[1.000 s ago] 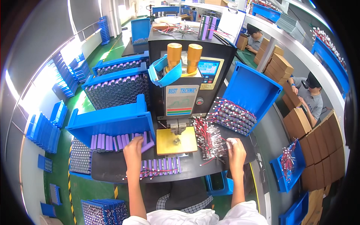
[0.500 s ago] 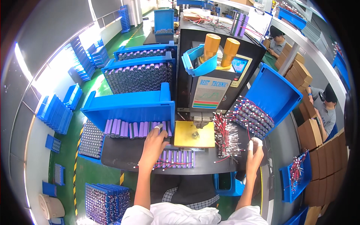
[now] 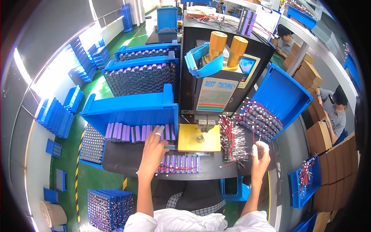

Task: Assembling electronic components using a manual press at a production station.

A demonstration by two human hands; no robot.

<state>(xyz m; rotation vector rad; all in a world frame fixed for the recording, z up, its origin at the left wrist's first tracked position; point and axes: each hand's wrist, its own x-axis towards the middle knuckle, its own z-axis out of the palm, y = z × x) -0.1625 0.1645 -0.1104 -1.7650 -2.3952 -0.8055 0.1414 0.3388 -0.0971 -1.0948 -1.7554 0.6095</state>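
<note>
My left hand (image 3: 152,151), with a white cover on one fingertip, reaches over a row of purple battery cells (image 3: 123,132) in front of a tipped blue tray. One battery cell (image 3: 169,147) lies crosswise under its thumb, and the hand appears closed on it. At the right, my right hand (image 3: 261,159), white covers on its fingertips, pinches a thin red wire lead (image 3: 253,136). Beside it lies a pile of wire leads (image 3: 233,141). Nearer me, several purple cells with wires (image 3: 181,164) lie side by side. Between the hands is a yellow plate (image 3: 193,144) under a machine head.
A black machine (image 3: 216,94) with two gold cylinders stands ahead. At its left are blue trays of cells (image 3: 141,79); at its right leans a blue tray (image 3: 280,102) holding wired cells. Cartons (image 3: 335,174) and two people are at the right.
My left hand has shifted slightly left and nearer me, and a cell now shows crosswise beneath its thumb. My right hand has moved slightly left and nearer, still pinching a lead.
</note>
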